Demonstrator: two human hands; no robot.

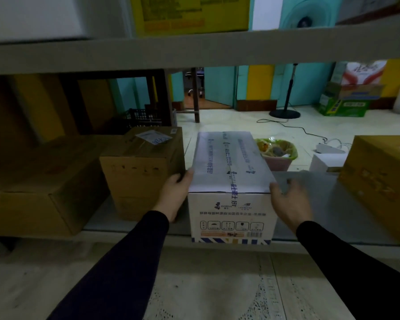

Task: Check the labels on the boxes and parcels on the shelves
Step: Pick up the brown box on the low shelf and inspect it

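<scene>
from my remote seat, both my hands frame a white box [231, 181] standing on the grey shelf [314, 204], its front end at the shelf's front lip. my left hand [174, 194] lies flat against the box's left side, thumb up at the top edge, fingers straight as far as i can see, the rest hidden between this box and its neighbour. my right hand [289, 199] is at the box's right top corner, fingers spread and loose, gripping nothing; the blur there leaves me unsure whether it touches the cardboard. blue printed tape runs along the box's top and down its front face, where the print and handling symbols stand upside down. just to the left stands a brown carton [143, 172] with a white label [153, 136] stuck on top, and beside that a larger brown carton [39, 188] reaches the frame's left edge. a yellow-brown box [383, 181] sits at the far right of the shelf, well apart. through the shelving, on the pale floor behind, a pink bin [278, 154] lined with a yellow bag and a black fan stand [285, 113] are in view. a yellow carton [191, 13] rests on the shelf above.
</scene>
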